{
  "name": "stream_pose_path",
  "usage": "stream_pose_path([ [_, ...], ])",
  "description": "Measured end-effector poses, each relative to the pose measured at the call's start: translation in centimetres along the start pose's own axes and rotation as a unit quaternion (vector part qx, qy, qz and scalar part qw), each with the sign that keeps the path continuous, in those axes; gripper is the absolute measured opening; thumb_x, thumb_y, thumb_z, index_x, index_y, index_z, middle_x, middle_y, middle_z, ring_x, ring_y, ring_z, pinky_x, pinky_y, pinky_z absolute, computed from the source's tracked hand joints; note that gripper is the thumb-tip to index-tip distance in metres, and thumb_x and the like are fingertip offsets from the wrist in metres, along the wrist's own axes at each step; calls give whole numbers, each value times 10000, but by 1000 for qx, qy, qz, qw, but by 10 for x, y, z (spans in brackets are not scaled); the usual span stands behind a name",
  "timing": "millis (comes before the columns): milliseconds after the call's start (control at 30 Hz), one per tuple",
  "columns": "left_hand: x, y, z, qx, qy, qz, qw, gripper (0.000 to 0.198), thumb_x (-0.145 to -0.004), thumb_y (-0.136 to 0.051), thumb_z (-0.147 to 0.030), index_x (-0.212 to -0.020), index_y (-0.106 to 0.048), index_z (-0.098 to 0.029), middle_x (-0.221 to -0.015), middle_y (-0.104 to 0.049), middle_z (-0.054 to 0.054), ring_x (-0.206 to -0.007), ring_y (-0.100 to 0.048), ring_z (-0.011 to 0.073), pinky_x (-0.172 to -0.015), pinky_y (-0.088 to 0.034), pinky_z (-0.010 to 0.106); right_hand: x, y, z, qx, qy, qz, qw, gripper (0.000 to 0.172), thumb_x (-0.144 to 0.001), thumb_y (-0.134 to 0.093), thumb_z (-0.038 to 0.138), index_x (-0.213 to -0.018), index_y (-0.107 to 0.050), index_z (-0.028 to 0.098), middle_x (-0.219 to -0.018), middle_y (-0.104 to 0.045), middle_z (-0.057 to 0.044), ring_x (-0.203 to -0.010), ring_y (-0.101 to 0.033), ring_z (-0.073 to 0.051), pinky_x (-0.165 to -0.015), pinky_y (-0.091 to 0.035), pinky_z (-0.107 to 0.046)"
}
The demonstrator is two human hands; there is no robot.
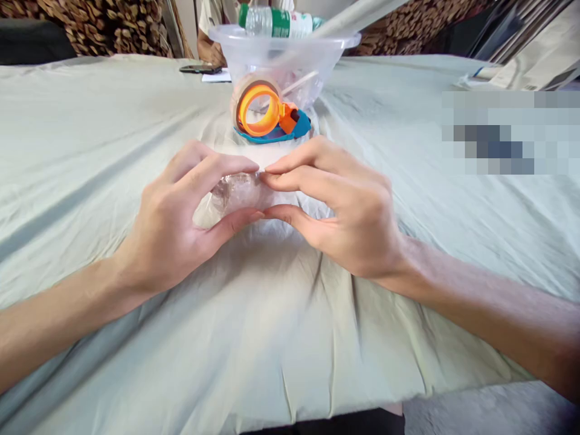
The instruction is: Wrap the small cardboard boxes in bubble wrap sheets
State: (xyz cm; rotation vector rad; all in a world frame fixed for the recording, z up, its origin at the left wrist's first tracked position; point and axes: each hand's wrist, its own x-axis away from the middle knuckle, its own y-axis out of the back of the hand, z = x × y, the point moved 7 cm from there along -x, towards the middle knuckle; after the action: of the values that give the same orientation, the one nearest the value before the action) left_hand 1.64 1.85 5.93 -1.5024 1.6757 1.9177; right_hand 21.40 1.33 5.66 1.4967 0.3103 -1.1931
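A clear, shiny plastic item point(240, 188), crinkled like a thin bag or wrapper, lies between my two hands over the middle of the cloth. My left hand point(181, 205) is curved around its left side, with thumb and fingertips closed on it. From the other side, my right hand point(338, 202) pinches it at the right end, thumb below and fingers above. The fingertips of both hands almost meet. My fingers hide part of the plastic, so its exact kind cannot be made out. Just beyond stands an orange and blue tape dispenser point(290, 121) with a tape roll on it.
Behind the dispenser stands a clear plastic tub point(281, 54) with a green-labelled bottle point(278, 23) on top. A phone point(197, 69) lies near white paper at the back left, by another person's hand point(212, 53). A wrinkled pale cloth point(217, 350) covers the table.
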Motion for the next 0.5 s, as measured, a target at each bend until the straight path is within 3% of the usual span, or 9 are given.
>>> stream_pose_path([
  [167, -1, 0, -4, -17, -3, -2, 1000, 288, -1097, -832, -415, -1352, -774, -294, -1090, -752, 27, -950, -738, 193, -864, -656, 307, -1, 4, 1, -24, -47, -36, 998, 129, -1050, -837, 137, -1008, -830, 259, -1037, -832, 17, -975, -836, -187, -904, -677, -340],
  [367, -1, 2, -6, -27, -66, -3, 997, 384, -1052, -907, -337, -1389, -770, -215, -1096, -767, 28, -907, -708, 146, -851, -640, 258, -7, 7, 1, -81, -58, -39, 994, 191, -1042, -784, 59, -938, -813, 217, -986, -813, -15, -894, -777, -170, -848, -659, -328],
  [500, -1, 2, -1, -2, -35, 5, 999, 374, -1061, -884, -277, -1403, -763, -188, -1116, -756, 29, -933, -710, 135, -897, -653, 267, -8, 7, -2, -146, -88, -51, 984, 211, -1029, -762, 71, -899, -754, 237, -937, -784, -12, -863, -741, -181, -798, -673, -335],
])
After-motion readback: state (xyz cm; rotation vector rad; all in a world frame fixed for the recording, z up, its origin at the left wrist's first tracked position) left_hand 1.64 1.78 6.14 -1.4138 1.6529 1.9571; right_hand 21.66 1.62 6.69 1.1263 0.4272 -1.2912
